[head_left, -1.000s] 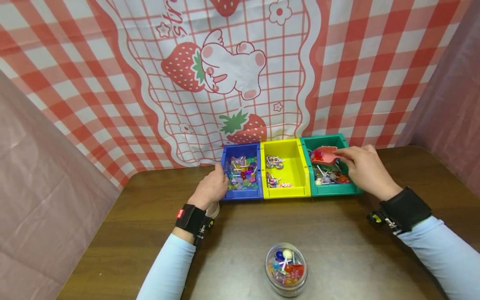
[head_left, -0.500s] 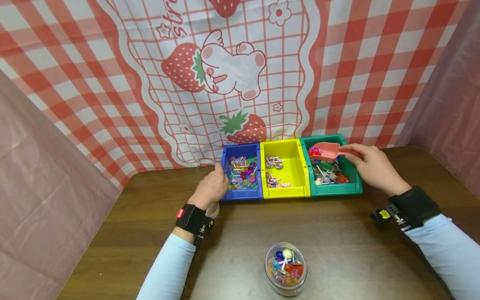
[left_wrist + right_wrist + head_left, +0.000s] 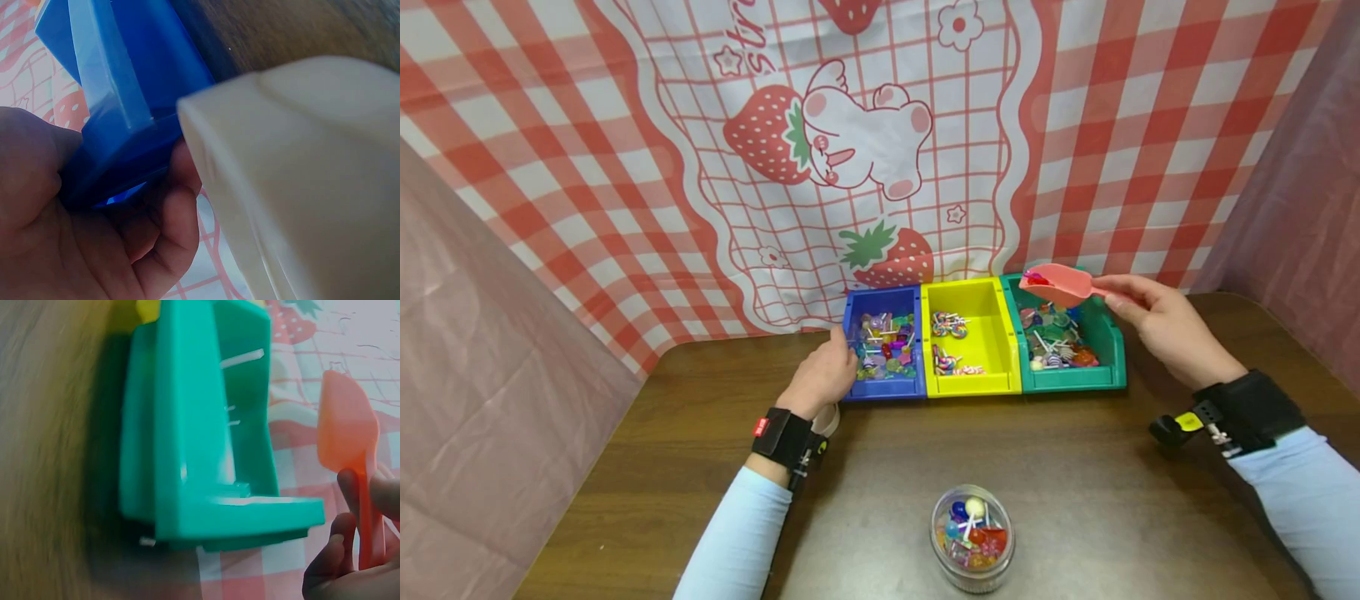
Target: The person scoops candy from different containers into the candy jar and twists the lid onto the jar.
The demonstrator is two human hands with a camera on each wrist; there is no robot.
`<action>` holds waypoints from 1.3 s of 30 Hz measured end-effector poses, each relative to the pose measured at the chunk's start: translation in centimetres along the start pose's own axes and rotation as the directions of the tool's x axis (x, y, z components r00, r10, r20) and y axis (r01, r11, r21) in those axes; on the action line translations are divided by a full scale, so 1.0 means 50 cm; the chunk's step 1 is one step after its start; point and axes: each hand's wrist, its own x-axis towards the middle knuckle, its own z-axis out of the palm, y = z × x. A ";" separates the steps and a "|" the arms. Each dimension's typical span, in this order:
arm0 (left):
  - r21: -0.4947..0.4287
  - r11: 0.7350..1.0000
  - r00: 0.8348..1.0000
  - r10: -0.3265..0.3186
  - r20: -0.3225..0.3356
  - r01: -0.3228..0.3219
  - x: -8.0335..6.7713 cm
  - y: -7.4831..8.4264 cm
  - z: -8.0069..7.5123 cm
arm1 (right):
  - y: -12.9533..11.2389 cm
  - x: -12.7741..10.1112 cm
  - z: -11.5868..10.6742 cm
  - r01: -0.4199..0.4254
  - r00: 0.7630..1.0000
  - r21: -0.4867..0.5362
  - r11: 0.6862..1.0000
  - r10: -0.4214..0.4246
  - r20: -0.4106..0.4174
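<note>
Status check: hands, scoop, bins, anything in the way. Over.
Right hand holds pink scoop above green bin, red candy in it. Left hand grips blue bin at its left wall. Path to clear jar open; yellow bin between.

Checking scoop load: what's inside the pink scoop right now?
The pink scoop, held above the green bin, shows something red at its far end. The wrist view shows only its underside; count unclear.

Three bins (image 3: 970,383) sit side by side at the table's (image 3: 1097,500) back edge, candy in each. Jar (image 3: 972,537) stands near the front edge, before the middle bin. Scoop (image 3: 1056,284) hangs above the right bin, left hand (image 3: 820,379) against the left bin.
</note>
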 end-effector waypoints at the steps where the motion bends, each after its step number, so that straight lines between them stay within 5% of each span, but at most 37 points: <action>1: 0.000 1.000 1.000 -0.001 0.001 0.001 0.000 0.000 0.000 | -0.003 -0.001 0.000 -0.005 1.000 0.019 1.000 0.005 0.003; 12: -0.008 1.000 1.000 0.001 0.014 -0.001 0.001 -0.002 -0.001 | -0.046 -0.018 -0.001 0.060 0.998 0.139 0.988 -0.062 0.011; 20: -0.002 1.000 1.000 0.000 0.013 0.000 0.000 -0.002 -0.001 | -0.102 -0.047 0.000 0.173 0.966 0.119 0.978 -0.192 0.174; 26: -0.005 1.000 1.000 -0.002 0.009 0.002 0.000 -0.002 0.001 | -0.134 -0.069 0.002 0.361 0.836 0.127 0.924 -0.381 0.396; 34: -0.006 1.000 1.000 -0.004 0.004 0.004 0.001 0.000 0.001 | -0.155 -0.089 0.028 0.409 0.602 0.336 0.849 -0.527 0.600; 39: -0.010 1.000 1.000 -0.006 0.010 0.006 0.002 -0.003 0.001 | -0.159 -0.095 0.050 0.411 0.492 0.411 0.814 -0.578 0.651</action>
